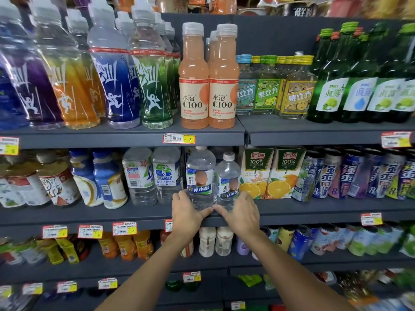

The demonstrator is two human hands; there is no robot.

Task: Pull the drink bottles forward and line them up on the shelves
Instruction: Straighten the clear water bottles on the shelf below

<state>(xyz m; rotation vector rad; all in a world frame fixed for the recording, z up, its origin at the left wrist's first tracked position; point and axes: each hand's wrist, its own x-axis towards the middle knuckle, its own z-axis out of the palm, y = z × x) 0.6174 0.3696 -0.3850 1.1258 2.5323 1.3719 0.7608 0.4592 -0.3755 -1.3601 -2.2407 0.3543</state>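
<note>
Both hands are reaching to the middle dark grey metal shelf (134, 217), each cupping the base of a clear plastic water bottle. The left hand (187, 213) is lying half open, fingers curling round the left side of the taller clear bottle with the blue-and-white label (200, 178), thumb stretching along the shelf edge below it. The right hand (243, 213) is likewise half open, fingers wrapping the right side of the shorter clear white-capped bottle (228, 179), thumb pointing toward the left thumb. Neither hand is closing fully; both are grasping loosely at the bottles' ribbed lower parts. These two bottles are standing upright, touching side by side, just behind the shelf's front lip and directly between the hands. Left of the taller bottle, two squat clear bottles with green-and-white labels (155, 176) are standing further back. Right of the shorter bottle, two orange juice cartons (272, 173) are standing.
</note>
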